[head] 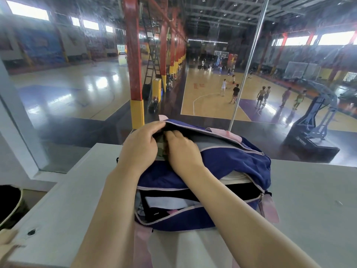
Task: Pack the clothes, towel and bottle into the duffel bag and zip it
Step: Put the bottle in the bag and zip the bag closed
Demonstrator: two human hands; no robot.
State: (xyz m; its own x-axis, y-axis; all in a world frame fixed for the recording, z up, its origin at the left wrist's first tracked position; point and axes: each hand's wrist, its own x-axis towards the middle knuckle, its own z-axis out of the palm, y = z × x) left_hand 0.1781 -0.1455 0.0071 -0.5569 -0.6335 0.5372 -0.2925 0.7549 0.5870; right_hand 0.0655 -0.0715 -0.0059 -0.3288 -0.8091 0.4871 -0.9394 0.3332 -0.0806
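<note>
Left hand (pixel 140 144): at the far left end of the duffel bag (pixel 231 163), fingers curled over and gripping the upper edge of the bag's top opening, lifting that flap.

Right hand (pixel 182 149): just right of the left hand, touching it, palm down, fingers reaching into the top opening and lying on the grey cloth (pixel 212 145) inside; whether the fingertips pinch anything cannot be told.

Duffel bag: navy blue with pale pink trim and straps, resting on the table (pixel 309 200), near the far edge. Top zip undone; grey cloth shows along the opening.

Near side pocket (pixel 173 204): zip undone, gaping; folded white fabric (pixel 170 202) and dark fabric lie inside, with a grey piece at its left end.

Pink strap (pixel 268 207): hangs from the bag's right end onto the table.

Table: pale grey, flat top, stands against a window.

Dark bin (pixel 9 206): near left, below table level.

Basketball court (pixel 212 93): beyond the glass, far below, with several people standing.
</note>
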